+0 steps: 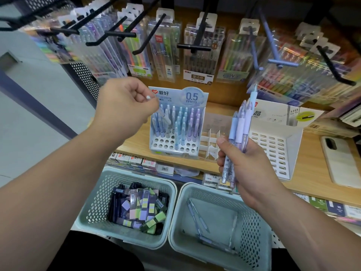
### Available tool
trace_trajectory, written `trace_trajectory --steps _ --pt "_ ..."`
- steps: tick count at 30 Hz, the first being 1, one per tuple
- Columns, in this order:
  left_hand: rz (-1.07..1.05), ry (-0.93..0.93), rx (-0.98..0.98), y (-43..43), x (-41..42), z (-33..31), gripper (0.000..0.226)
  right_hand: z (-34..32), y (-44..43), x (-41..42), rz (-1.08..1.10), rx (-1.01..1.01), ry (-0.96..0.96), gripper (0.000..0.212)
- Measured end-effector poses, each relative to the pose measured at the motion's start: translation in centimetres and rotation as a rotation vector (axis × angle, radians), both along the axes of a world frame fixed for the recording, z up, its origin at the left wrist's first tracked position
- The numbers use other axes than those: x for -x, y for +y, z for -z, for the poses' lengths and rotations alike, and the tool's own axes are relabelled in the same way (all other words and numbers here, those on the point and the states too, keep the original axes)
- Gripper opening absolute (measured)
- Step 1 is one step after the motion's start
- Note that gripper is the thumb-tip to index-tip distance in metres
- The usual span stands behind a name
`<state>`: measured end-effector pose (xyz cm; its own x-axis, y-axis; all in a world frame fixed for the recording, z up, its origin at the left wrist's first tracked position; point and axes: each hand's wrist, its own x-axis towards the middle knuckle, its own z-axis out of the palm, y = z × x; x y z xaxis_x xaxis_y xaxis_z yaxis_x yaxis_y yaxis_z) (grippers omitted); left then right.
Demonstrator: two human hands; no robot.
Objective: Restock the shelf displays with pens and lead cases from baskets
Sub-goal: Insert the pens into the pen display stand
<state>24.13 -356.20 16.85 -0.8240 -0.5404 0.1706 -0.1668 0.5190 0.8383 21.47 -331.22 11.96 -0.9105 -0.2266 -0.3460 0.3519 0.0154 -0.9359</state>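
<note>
My left hand pinches one clear white pen, its tip down over the left rows of the white 0.5 mm pen display on the wooden shelf. Many holes there hold pastel pens; the front rows stand bare. My right hand grips a bunch of several blue and lilac pens, upright, to the right of the display. Below, the left green basket holds lead cases. The right green basket holds a few loose pens.
A white lead-case display with bare slots stands right of the pen display, a small divider tray between them. A phone lies at the shelf's right end. Black hooks with pen packs hang overhead. Boxed stock fills the lower shelf.
</note>
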Motion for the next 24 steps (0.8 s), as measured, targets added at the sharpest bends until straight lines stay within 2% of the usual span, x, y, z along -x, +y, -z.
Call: trace_trajectory --steps 9,13,18,24 --pt "0.078 -0.201 0.168 0.3 1.5 4.9 0.012 -0.2 -0.1 -0.1 -0.01 -0.011 -0.004 0.019" --pt "0.092 -0.234 0.233 0.8 2.1 5.4 0.014 -0.2 -0.1 -0.1 -0.01 -0.003 -0.006 0.016" --pt "0.118 -0.262 0.406 0.9 2.6 5.3 0.007 -0.3 0.1 -0.2 -0.023 -0.008 -0.007 0.014" --pt "0.101 -0.26 0.48 0.4 3.6 5.4 0.009 -0.4 0.1 -0.2 -0.032 -0.026 -0.001 0.014"
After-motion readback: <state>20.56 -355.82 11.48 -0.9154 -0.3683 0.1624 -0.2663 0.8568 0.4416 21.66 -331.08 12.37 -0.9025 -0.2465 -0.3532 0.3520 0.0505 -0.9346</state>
